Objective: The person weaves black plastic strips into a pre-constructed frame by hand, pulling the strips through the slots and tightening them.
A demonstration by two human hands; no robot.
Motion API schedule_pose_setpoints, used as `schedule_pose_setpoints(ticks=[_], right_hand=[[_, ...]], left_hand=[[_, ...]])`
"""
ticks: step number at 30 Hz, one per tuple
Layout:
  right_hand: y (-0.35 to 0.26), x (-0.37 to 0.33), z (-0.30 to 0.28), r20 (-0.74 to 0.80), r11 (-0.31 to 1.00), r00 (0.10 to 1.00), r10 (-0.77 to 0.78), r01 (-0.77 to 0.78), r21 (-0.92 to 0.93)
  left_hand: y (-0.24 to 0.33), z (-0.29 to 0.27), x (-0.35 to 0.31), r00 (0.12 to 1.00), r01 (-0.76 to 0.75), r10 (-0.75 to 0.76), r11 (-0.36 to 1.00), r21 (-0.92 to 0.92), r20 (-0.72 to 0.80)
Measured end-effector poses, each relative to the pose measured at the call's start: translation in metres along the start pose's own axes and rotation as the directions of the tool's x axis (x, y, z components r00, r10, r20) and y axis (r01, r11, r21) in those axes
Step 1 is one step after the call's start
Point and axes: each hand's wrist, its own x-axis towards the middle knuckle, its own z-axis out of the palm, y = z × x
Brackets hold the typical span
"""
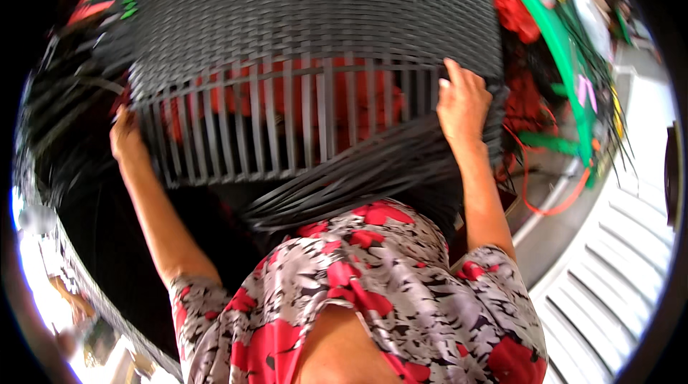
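A black woven panel [315,11] stands in front of me, tightly woven in its upper part. Below that, bare upright slats [269,126] show with gaps between them. At the panel's left edge is my left hand [127,136], its fingers closed; what they hold is blurred. My right hand [464,104] is at the right edge just under the weave, fingers bent and pinched on a thin black strip that crosses the slats. A thick bundle of loose black strips [344,172] sweeps from below my right hand across to my lap.
Red material [365,101] shows behind the slats. More black strips [72,97] lie in a blurred heap at the left. On the right are a green curved band [552,32], an orange cord [552,210] and a white slatted surface [609,269].
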Motion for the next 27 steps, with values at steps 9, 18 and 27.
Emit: schedule_pose_setpoints(ticks=[9, 18, 27], right_hand=[[0.004, -0.010, 0.018, -0.112, 0.993, 0.993, -0.042, 0.028, -0.119], [-0.042, 0.014, -0.017, -0.320, 0.976, 0.923, -0.213, 0.186, -0.115], [-0.178, 0.055, 0.027, -0.203, 0.725, 0.797, -0.569, 0.603, 0.333]], left_hand=[[0.015, 0.029, -0.012, 0.931, 0.130, -0.238, 0.925, -0.357, -0.278], [0.028, 0.051, -0.001, 0.920, 0.231, -0.342, 0.867, -0.442, -0.190], [0.024, 0.058, -0.005, 0.877, 0.234, -0.421, 0.794, -0.561, -0.231]])
